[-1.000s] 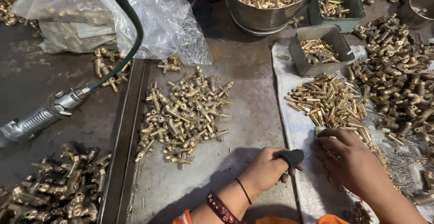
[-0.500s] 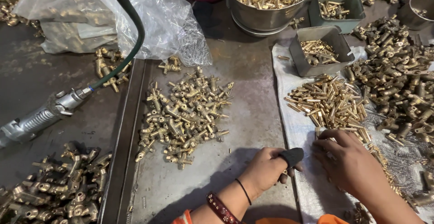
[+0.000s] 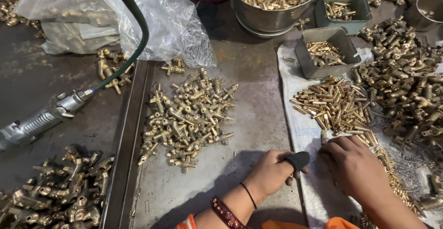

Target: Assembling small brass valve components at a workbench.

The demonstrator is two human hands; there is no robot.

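A metal-parts workshop is suggested: heaps of small brass fittings (image 3: pixel 187 113) at 12 o'clock, a silver pneumatic tool (image 3: pixel 44 118) at 9.

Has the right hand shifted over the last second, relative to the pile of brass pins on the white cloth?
No. The right hand stays at the near edge of the brass pin pile on the white cloth; no clear shift.

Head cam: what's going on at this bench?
A person sorts small brass parts on a metal bench. The right hand rests on the near end of a pile of brass pins on white cloth. The left hand, thumb in a dark cover, hovers beside it. A heap of brass fittings lies further left.
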